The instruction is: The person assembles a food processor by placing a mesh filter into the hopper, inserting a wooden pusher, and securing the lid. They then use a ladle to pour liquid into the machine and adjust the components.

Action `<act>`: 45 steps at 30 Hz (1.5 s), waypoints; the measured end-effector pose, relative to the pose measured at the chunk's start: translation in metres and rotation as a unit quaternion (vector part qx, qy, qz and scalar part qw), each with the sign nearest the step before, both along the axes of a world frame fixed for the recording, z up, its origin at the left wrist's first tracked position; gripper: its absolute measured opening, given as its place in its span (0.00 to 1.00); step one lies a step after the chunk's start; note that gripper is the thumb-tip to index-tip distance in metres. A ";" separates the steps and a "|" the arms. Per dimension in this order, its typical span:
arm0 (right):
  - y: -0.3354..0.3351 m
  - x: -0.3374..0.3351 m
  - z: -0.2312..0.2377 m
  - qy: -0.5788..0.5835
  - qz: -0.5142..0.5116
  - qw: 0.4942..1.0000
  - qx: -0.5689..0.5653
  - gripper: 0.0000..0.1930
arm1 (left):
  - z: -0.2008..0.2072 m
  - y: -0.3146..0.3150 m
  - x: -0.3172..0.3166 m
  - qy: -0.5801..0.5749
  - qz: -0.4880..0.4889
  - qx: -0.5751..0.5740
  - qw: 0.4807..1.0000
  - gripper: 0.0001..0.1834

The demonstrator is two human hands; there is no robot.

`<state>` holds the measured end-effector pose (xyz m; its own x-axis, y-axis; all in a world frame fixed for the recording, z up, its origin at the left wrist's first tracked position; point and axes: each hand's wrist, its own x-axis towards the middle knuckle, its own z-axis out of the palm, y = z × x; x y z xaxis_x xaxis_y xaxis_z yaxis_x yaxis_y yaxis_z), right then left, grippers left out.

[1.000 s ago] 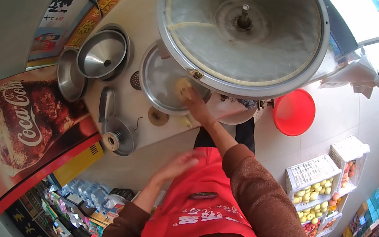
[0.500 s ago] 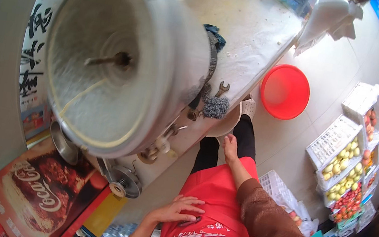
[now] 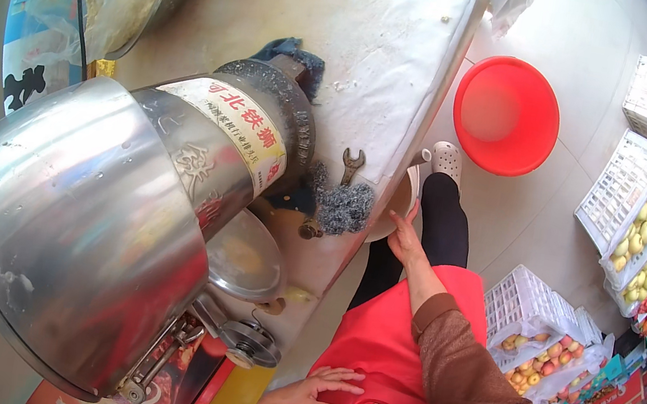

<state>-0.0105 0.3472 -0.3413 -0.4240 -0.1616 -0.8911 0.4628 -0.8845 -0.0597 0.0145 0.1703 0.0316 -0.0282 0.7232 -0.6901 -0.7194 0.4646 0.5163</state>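
Pail (image 3: 400, 201), pale and partly hidden, sits right of the frame's centre, below the edge of the table (image 3: 352, 20). At its near rim is the right hand (image 3: 408, 243), fingers slightly parted — whether they grip, I cannot tell. The left hand (image 3: 323, 392), lower centre, has its fingers loosely spread over the red apron (image 3: 379, 329), holding nothing visible. A one-sided push on the rim could tip the pail; lifting it straight up could knock it against the table edge, perhaps jolting the grey scouring wool (image 3: 342, 207) and wrench (image 3: 350, 174) there. Its mouth seems to face upward — the visible strip slants from upper right to lower left, but its full long axis is hidden.
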 end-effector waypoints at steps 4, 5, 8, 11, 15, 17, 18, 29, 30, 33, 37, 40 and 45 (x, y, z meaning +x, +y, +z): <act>-0.008 -0.017 -0.009 0.035 0.009 0.998 -0.046 0.53 | -0.002 0.002 -0.005 0.020 0.007 0.000 1.000 0.32; -0.011 -0.020 -0.013 0.033 0.020 0.998 -0.049 0.53 | -0.002 0.002 -0.004 0.028 0.011 0.002 1.000 0.32; -0.018 -0.025 -0.028 0.015 0.049 0.994 -0.092 0.52 | 0.000 0.003 -0.001 0.043 0.040 0.003 0.998 0.33; -0.012 -0.031 -0.036 0.069 0.133 0.987 -0.066 0.51 | 0.006 0.003 0.003 0.069 0.046 -0.003 0.997 0.34; 0.029 -0.032 0.011 -0.040 0.319 0.931 0.174 0.25 | 0.023 -0.003 0.007 0.094 0.070 -0.009 0.993 0.34; 0.049 -0.032 0.061 0.041 0.371 0.905 0.203 0.12 | 0.030 -0.008 0.009 0.114 0.080 -0.008 0.990 0.33; 0.051 -0.035 0.089 0.046 0.405 0.887 0.220 0.11 | 0.034 -0.010 0.010 0.126 0.083 -0.009 0.988 0.33; -0.208 -0.070 0.203 0.550 0.626 0.167 0.527 0.18 | 0.052 -0.068 0.082 0.107 0.382 -0.131 0.908 0.29; -0.218 -0.071 0.194 0.530 0.652 0.139 0.524 0.16 | 0.051 -0.076 0.093 0.095 0.422 -0.160 0.887 0.28; -0.236 -0.063 0.172 0.456 0.706 0.024 0.541 0.16 | 0.037 -0.093 0.121 0.058 0.553 -0.181 0.811 0.24; -0.229 -0.061 0.165 0.427 0.703 -0.038 0.567 0.10 | 0.012 -0.117 0.142 0.052 0.608 -0.190 0.769 0.22; -0.218 -0.073 0.182 0.429 0.747 -0.081 0.501 0.08 | -0.005 -0.127 0.137 0.057 0.617 -0.185 0.763 0.23; -0.212 -0.084 0.252 0.504 0.666 0.060 0.546 0.08 | -0.037 -0.129 0.077 -0.087 0.747 -0.078 0.655 0.23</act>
<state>-0.0945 0.1349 -0.0893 -0.6109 -0.7288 -0.3092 -0.6467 0.6847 -0.3362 0.0911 0.0418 -0.0053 -0.5357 -0.1004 -0.8384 -0.4733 -0.7866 0.3967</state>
